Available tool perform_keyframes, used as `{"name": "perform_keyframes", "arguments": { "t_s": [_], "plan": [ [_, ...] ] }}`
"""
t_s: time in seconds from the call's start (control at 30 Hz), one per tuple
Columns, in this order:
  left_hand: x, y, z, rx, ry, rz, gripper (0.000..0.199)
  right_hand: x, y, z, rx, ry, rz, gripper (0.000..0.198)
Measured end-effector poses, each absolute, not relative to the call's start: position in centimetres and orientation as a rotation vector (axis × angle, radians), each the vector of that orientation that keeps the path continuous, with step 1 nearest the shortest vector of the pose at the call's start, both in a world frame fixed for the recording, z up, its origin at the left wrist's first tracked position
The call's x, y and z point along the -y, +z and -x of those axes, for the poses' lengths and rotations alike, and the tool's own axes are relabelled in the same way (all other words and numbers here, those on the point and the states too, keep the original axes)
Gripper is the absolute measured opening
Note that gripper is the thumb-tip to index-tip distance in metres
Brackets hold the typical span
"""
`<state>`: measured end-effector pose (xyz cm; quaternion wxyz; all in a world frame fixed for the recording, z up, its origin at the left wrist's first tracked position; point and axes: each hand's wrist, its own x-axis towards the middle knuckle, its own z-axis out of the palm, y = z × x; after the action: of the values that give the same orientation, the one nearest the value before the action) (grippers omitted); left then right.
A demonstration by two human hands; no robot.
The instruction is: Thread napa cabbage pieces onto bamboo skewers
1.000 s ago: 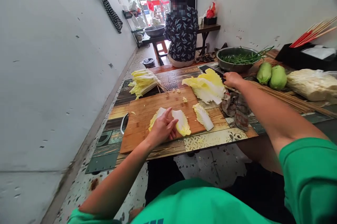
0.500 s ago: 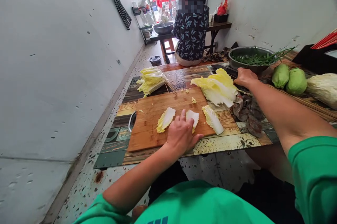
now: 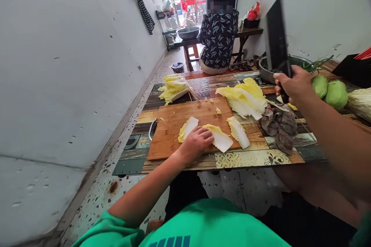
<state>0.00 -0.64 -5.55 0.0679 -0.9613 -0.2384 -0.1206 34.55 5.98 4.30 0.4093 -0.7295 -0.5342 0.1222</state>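
In the head view my right hand [image 3: 297,84] grips a dark cleaver [image 3: 276,38] by its handle. The blade points up, over the right side of the table. My left hand [image 3: 199,138] has its fingers curled on the left end of a napa cabbage leaf piece [image 3: 222,138], which lies on a wooden cutting board [image 3: 165,135]. Another leaf piece [image 3: 188,127] rests just beyond that hand. A third piece [image 3: 239,133] lies across the board's right edge. Bigger yellow-white cabbage leaves [image 3: 246,98] are heaped behind the board at the right.
More cabbage [image 3: 174,88] and thin sticks [image 3: 193,92] lie at the back left. A crumpled grey rag [image 3: 279,127] sits right of the board. Beyond my right arm are a metal bowl of greens [image 3: 265,71] and green gourds [image 3: 336,94]. A person [image 3: 218,38] sits ahead.
My right hand has lifted the cleaver off the table beside the bowl and turned it upright. My left hand's fingers have curled, and the middle leaf piece now lies slanted to its right.
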Motion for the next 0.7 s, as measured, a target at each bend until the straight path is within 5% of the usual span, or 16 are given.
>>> {"name": "perform_keyframes", "arguments": {
  "t_s": [0.2, 0.33, 0.47, 0.7],
  "plan": [
    [2.9, -7.4, -0.7, 0.817, -0.563, 2.731, 0.023, 5.5, 6.2, -31.8, 1.333, 0.439, 1.771, 0.04],
    [3.4, -8.3, -1.1, 0.798, -0.634, 2.792, 0.023, 11.1, 3.8, -29.7, 1.864, 0.453, 1.941, 0.043],
    [3.1, -9.2, -1.2, 0.769, -0.789, 2.802, 0.024, 12.2, 1.3, -27.1, 2.242, 0.334, 1.963, 0.025],
    [3.2, -9.7, -1.3, 0.732, -0.99, 2.781, 0.026, 10.0, 2.2, -24.3, 2.476, 0.411, 2.128, 0.024]
  ]
}}
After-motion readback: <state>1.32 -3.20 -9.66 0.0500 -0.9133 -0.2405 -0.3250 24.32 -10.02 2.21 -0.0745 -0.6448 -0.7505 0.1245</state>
